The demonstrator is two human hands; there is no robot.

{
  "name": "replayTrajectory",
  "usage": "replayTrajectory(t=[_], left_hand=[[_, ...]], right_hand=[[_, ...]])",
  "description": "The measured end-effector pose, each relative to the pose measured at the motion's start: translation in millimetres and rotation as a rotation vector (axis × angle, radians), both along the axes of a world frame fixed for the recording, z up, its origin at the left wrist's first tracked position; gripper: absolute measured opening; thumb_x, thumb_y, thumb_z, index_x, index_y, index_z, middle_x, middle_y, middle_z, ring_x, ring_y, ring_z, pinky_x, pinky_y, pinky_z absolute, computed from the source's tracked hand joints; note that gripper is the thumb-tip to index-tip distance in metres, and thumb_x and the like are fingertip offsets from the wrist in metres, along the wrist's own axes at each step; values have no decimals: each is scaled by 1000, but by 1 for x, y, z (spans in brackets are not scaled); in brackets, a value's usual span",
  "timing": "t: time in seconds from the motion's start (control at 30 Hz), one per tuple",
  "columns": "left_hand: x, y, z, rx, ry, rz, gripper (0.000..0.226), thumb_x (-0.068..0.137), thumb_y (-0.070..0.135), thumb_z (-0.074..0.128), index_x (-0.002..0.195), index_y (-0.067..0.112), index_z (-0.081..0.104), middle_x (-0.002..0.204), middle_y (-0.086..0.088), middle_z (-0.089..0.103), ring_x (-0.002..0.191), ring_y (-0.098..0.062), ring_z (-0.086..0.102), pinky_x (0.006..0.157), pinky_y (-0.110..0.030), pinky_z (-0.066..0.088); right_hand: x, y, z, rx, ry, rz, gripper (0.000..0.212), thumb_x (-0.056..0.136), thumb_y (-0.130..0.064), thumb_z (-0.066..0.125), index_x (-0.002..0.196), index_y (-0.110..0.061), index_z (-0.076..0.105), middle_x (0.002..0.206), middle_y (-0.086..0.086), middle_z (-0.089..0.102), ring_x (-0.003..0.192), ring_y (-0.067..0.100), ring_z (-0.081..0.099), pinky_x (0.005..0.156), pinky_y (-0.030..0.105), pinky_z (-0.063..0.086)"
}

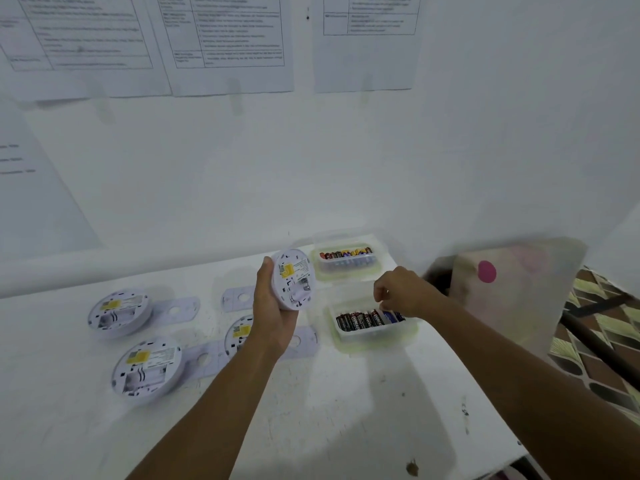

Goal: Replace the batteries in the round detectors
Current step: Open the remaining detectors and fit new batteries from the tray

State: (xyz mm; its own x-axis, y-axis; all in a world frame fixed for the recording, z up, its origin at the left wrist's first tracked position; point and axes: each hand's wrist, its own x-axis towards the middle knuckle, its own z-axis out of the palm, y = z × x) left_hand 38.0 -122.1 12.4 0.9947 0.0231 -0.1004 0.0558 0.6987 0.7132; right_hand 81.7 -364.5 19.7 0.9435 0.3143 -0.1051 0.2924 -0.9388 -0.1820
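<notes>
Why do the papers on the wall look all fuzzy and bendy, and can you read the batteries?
In the head view, the papers are soft and out of focus, so their print is unreadable, and the wide lens curves them near the edges. The batteries in the near container under the right hand are sharper, though their labels stay too small to read. The detector in the left hand is slightly blurred.

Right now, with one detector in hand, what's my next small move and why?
Probably pinch one battery from the near tub: your right hand hovers curled over it, and the detector in your left hand faces you back-side up.
</notes>
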Motion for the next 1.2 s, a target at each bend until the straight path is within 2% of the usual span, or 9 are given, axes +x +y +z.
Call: replayTrajectory(t=[0.1,0.27,0.4,0.53,0.67,0.8,0.9,1.07,1.2], left_hand=[[-1,4,-2,-5,3,0,54,84,51,49,122,15,62,110,-7,72,104,-24,65,83,-37,55],[2,11,-1,-22,14,-15,63,84,58,50,125,12,62,124,-15,66,118,-32,59,108,-51,41],[5,21,3,-46,18,-54,57,84,53,51,120,10,63,120,-15,68,113,-30,62,102,-45,48],[2,39,9,35,26,-65,52,87,45,52,121,7,63,117,-18,68,106,-31,65,95,-42,52],[3,71,13,227,59,-5,59,81,52,54,120,9,65,116,-16,70,104,-31,67,95,-45,51],[7,117,17,420,70,85,42,95,44,53,113,10,69,113,-16,72,107,-36,67,94,-49,51],[9,151,20,792,33,264,32,93,42,63,114,18,66,113,-8,69,100,-30,68,77,-43,56],[6,194,18,1435,-153,37,97,62,35,91,145,25,41,132,16,47,108,-9,56,80,-21,54],[14,204,5,1616,-250,53,97,61,37,92,143,16,43,138,3,48,120,-9,47,95,-22,40]], right_hand=[[0,-1,-1,81,-32,-14,9,84,-12,70,91,-17,73,92,-3,72,86,12,66,77,23,49],[-10,27,13,484,-135,-18,6,86,-15,70,82,-19,72,73,-15,65,65,-2,58,66,11,44],[-15,76,25,823,-108,-38,9,84,-18,73,88,-10,73,76,-7,68,61,-3,56,58,7,44],[-9,118,24,1042,80,-112,17,85,-19,74,99,-10,71,87,3,74,68,10,66,51,21,50],[-2,151,19,1204,275,-136,13,86,-10,72,98,-7,69,91,12,75,75,19,69,67,31,58],[2,187,18,1362,438,-148,11,87,-3,70,97,-2,66,86,15,71,78,26,69,78,40,60],[11,213,10,1393,448,-230,8,85,0,71,92,2,67,87,19,70,78,30,67,80,42,60],[27,242,-3,1353,444,-332,9,82,-3,74,87,-1,68,95,26,71,79,33,68,81,45,60],[32,249,-5,1280,415,-251,8,85,-6,72,90,-1,69,92,20,73,78,29,70,73,36,60]])
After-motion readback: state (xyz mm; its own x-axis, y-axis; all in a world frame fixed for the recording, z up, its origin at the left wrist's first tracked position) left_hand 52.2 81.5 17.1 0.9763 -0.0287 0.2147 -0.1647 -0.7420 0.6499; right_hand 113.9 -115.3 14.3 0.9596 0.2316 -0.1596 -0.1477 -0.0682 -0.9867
